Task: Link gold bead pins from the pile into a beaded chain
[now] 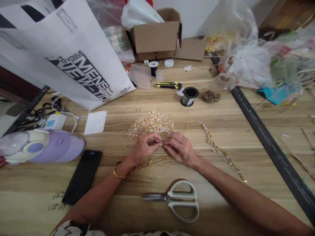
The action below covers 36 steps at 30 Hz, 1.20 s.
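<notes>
My left hand (147,146) and my right hand (181,149) meet at the fingertips, both pinched closed. What lies between the fingers is too small to make out. Just beyond them spreads a pile of small gold and clear pieces (150,124), partly hidden by my hands. A gold chain (150,162) lies on the table below my hands, running under the right one. White-handled scissors (183,200) rest nearer to me, blades pointing left. Right of my right hand lies a bundle of gold and silvery chains (216,149).
At the back stand a wire spool (189,96), a yellow-black utility knife (168,85), a jar of beads (218,90) and a cardboard box (156,37). On the left are a phone (82,177), a purple bottle (56,146) and a large white bag (81,55).
</notes>
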### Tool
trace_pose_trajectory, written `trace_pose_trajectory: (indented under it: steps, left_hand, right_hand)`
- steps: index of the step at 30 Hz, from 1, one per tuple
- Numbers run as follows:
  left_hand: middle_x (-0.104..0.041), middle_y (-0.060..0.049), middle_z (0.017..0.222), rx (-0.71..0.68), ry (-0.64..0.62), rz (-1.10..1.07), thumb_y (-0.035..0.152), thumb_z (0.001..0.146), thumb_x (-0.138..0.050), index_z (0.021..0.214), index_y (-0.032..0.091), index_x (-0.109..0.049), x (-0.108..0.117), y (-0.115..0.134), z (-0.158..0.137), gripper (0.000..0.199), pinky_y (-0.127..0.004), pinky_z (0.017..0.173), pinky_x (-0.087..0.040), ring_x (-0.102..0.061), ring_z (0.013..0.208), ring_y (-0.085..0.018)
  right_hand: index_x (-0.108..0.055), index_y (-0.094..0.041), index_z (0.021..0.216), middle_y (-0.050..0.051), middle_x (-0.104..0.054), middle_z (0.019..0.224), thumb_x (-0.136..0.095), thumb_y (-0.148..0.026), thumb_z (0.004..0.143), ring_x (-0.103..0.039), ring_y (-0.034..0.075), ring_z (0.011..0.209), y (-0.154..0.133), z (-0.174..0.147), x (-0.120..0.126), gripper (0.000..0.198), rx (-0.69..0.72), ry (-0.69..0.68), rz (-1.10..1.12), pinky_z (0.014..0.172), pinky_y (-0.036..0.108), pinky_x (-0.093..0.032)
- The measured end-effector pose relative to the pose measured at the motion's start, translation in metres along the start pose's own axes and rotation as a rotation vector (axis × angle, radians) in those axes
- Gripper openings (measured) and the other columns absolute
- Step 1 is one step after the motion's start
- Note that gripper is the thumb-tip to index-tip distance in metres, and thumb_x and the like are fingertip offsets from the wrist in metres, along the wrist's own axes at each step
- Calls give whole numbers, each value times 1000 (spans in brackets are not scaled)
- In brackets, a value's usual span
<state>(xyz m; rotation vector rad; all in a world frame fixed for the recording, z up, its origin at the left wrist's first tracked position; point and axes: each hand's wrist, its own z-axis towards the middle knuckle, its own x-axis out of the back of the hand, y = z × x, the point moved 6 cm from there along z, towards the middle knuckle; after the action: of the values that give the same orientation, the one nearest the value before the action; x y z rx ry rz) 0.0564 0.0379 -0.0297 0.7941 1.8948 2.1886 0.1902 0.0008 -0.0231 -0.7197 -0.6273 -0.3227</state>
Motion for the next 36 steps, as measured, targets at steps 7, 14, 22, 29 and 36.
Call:
trace_pose_trajectory:
  steps: [7, 14, 22, 29, 36]
  left_hand:
    - [-66, -1, 69, -17, 56, 43, 16, 76, -65, 76, 14, -62, 5, 2, 0, 4, -20, 61, -49, -61, 64, -11]
    - [-66, -2, 72, -6, 88, 8, 17, 76, -66, 78, 13, -62, 9, 0, -1, 6, -21, 64, -50, -62, 67, -11]
    - [-66, -3, 73, -60, 92, 4, 17, 76, -66, 77, 13, -62, 7, 1, 0, 6, -22, 66, -51, -62, 69, -12]
    - [-66, -3, 72, -126, 72, 96, 15, 77, -62, 78, 14, -62, 5, 3, -1, 2, -22, 65, -49, -61, 68, -12]
    - [-66, -3, 72, -148, 69, 134, 10, 76, -59, 76, 14, -62, 2, 2, -3, 5, -21, 62, -48, -60, 67, -12]
  right_hand:
    - [-55, -18, 86, 4, -59, 78, -51, -15, 87, -53, 17, 75, 0, 0, 0, 5, -33, 3, -52, 72, 32, -44]
    - [-51, -19, 85, 6, -58, 81, -52, -17, 80, -52, 20, 75, 0, -1, 3, 6, -80, 32, -142, 68, 33, -42]
    - [-52, -18, 102, 9, -61, 95, -60, -29, 84, -56, 22, 88, -7, -4, 1, 22, 11, 19, -164, 78, 37, -46]
    - [-55, -17, 104, 10, -62, 96, -61, -29, 87, -57, 22, 89, -5, -4, -2, 22, 22, 8, -158, 78, 37, -46]
    - [-58, -17, 91, 7, -62, 82, -51, -21, 93, -54, 19, 78, -10, 0, -3, 8, 38, -7, -220, 72, 34, -43]
